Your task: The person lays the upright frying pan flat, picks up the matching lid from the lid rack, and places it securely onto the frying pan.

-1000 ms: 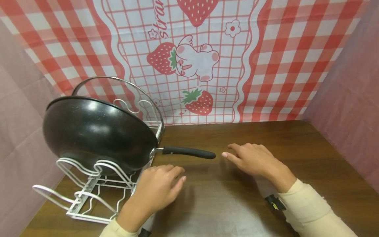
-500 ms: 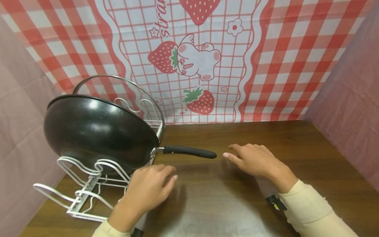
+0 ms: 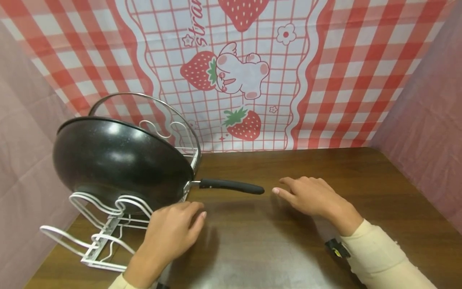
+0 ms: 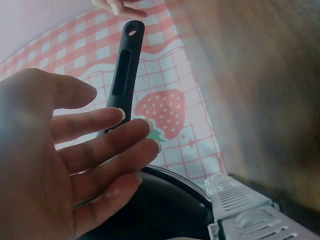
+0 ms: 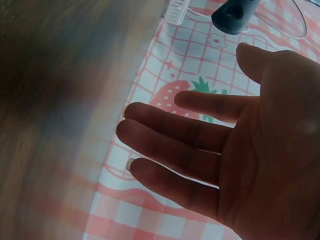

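Note:
A black wok leans on its side in a white wire rack, its underside toward me. Its black handle juts out to the right over the table. Behind the wok stands a glass lid with a metal rim. My left hand hovers in front of the rack, below the handle, with relaxed fingers and nothing held; it covers the rack's right front part. Off the handle's tip, my right hand holds nothing, and in the right wrist view its fingers are loosely extended.
The brown wooden table reaches back to a red-and-white checked cloth printed with strawberries. Pinkish fabric walls close off both sides. Front slots of the wire rack stand at the table's left.
My left hand has drifted left and slightly down, covering more of the rack's right side. The right hand, wok and lid stay nearly where they were.

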Available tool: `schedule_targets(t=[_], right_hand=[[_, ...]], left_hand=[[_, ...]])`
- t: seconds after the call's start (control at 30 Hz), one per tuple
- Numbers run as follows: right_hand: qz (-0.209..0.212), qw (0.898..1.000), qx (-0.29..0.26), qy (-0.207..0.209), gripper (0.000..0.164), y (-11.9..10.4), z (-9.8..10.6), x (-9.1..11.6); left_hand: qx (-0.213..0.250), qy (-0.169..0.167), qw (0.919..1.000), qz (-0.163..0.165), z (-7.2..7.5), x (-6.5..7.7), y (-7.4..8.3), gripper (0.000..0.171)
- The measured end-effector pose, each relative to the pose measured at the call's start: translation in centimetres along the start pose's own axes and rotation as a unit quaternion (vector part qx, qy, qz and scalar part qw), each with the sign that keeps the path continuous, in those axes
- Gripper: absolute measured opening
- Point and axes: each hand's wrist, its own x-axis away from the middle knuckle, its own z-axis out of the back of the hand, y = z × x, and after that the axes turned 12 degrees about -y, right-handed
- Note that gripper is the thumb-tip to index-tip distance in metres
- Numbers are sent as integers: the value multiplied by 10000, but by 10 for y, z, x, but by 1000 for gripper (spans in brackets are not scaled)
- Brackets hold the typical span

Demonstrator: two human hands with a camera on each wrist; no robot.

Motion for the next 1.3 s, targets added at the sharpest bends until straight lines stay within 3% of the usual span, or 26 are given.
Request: schedule_targets(t=[0.7, 1.0, 1.2, 1.3], right_hand=[[-1, 10000, 34, -25, 72, 1, -3, -2], [5, 10000, 41, -32, 66, 1, 0, -4], [-9, 10000, 71, -66, 73, 1, -2, -4], [12, 9999, 62, -115, 73, -1, -3, -6]], left_hand=[[-18, -427, 9984, 372, -6, 15, 0, 16], [98, -351, 9981, 503, -6, 22, -1, 15], [92, -394, 9970, 662, -8, 27, 2, 16], [-17, -188, 9972, 729, -11, 31, 2, 16]])
